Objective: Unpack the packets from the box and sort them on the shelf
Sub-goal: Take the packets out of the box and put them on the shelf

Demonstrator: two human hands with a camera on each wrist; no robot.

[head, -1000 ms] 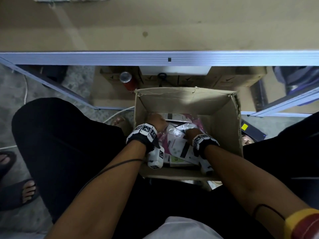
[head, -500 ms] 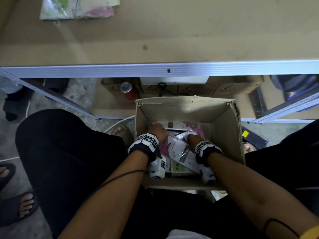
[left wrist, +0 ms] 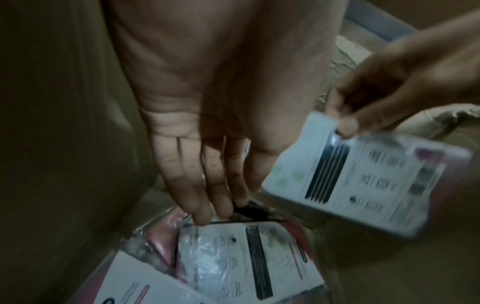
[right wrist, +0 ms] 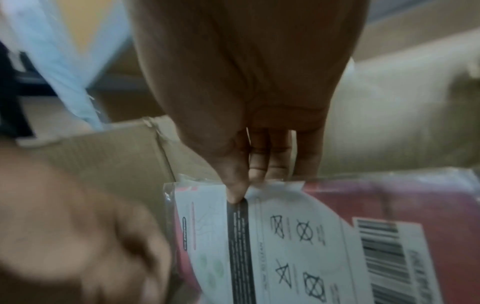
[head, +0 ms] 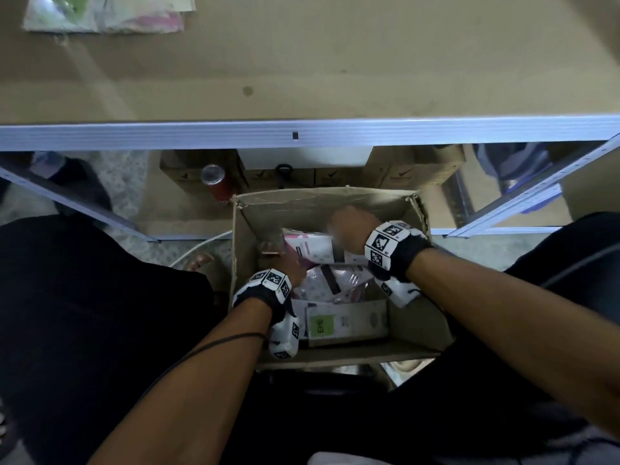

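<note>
An open cardboard box [head: 322, 209] stands on the floor between my legs, with several plastic-wrapped packets in it. My right hand [right wrist: 240, 191] pinches the top edge of a pink and white packet [right wrist: 298, 236] between thumb and fingers. In the head view that packet [head: 312, 246] hangs above the others near the box's far side, under my right hand [head: 342, 233]. My left hand [left wrist: 207, 214] reaches down by the box's left wall, its straight fingers touching a packet [left wrist: 246, 257] lying there. A green-labelled packet [head: 345, 322] lies at the near side.
The brown shelf board [head: 335, 62] with its pale metal front rail [head: 201, 135] runs across above the box. Packets [head: 100, 15] lie on its far left. Under it stand a red can [head: 218, 182] and cardboard cartons [head: 402, 172]. A white cable [head: 201, 246] crosses the floor.
My right hand has risen toward the far side of the box with a pink and white packet pinched in it. The left hand stays low in the box.
</note>
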